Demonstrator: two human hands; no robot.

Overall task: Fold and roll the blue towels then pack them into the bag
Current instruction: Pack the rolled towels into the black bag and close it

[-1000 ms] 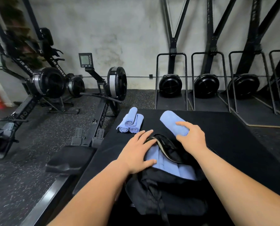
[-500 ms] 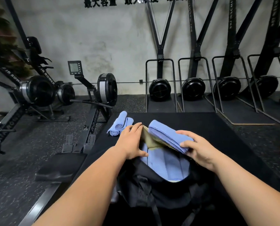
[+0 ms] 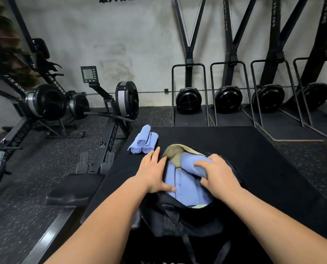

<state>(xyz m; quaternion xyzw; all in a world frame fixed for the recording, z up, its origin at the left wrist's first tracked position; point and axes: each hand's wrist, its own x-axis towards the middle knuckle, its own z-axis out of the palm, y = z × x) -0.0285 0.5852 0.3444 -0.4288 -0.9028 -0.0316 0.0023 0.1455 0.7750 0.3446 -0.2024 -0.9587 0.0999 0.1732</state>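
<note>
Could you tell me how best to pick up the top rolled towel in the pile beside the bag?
Grip the top roll round its middle from above, thumb and fingers across its width: it lies free on two other rolls, long axis pointing away.

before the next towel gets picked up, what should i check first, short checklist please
1. Mouth of the bag open: ok, the left hand presses its rim aside and tan lining shows.
2. The rolled towel inside the mouth: ok, the right hand grips it over the packed towels.
3. That roll tight: cannot tell, the hand covers much of it.
4. Room for more: cannot tell, the packed towels fill most of the opening.
5. The three rolls ready on the mat: ok, stacked beside the bag.
</note>
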